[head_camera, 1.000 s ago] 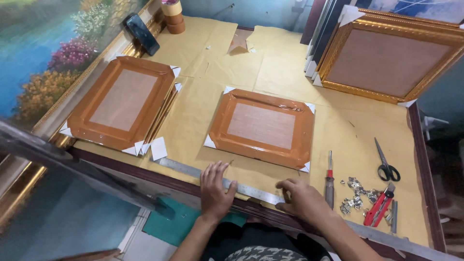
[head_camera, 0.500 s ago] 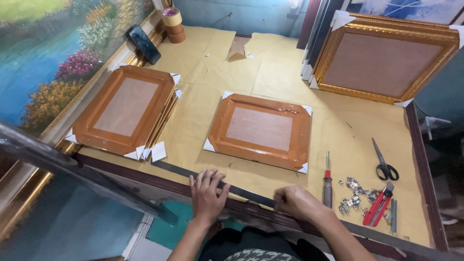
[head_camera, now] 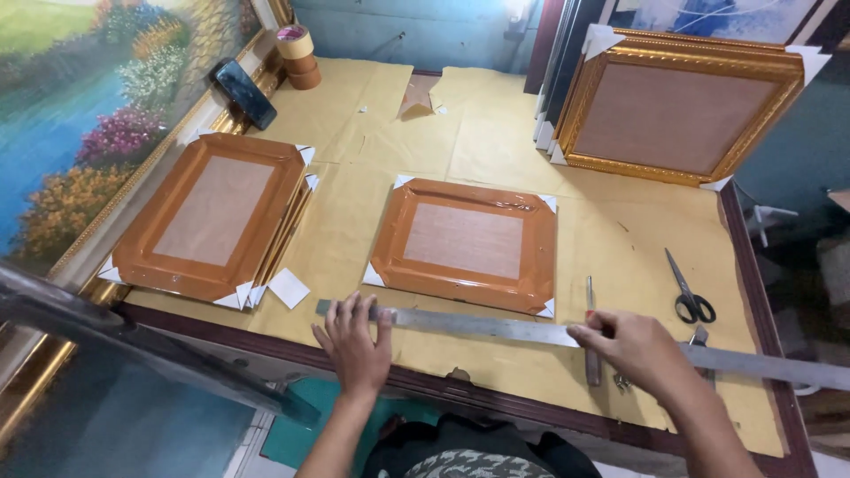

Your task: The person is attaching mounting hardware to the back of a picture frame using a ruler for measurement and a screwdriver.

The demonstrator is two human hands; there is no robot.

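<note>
Since half a second ago the long steel ruler [head_camera: 496, 327] has come up off the table's near edge; it now lies flat on the brown paper just in front of the middle frame, and both hands have gone forward with it.

Left hand [head_camera: 354, 341]: palm down, fingers spread, pressing the ruler's left end. Nothing gripped.

Right hand [head_camera: 633, 345]: fingers curled over the ruler further right, thumb toward the near side. Whether it pinches the strip or only presses it, cannot tell. The hand hides that stretch of ruler, and most of a screwdriver [head_camera: 591, 332] that crosses under it; only the shaft above and the handle end below show.

Ruler's right end runs off beyond the table [head_camera: 753, 265] and out of the picture's edge.

Middle orange-brown frame [head_camera: 465, 243]: lies back up, white card corners, just beyond the ruler, apart from it. A second stack of like frames [head_camera: 208, 217] lies to the left; how many are in the stack is hard to count. A loose white corner piece [head_camera: 289, 288] lies beside it.

Black-handled scissors [head_camera: 689, 292] lie right of the ruler hand. Small metal bits near the right wrist are mostly covered.

Gold frame [head_camera: 677, 111] leans at far right, top cut off. Tape rolls [head_camera: 299, 55] and a dark phone [head_camera: 246, 93] sit far left. A dark bar [head_camera: 133, 345] in the foreground is blurred.
</note>
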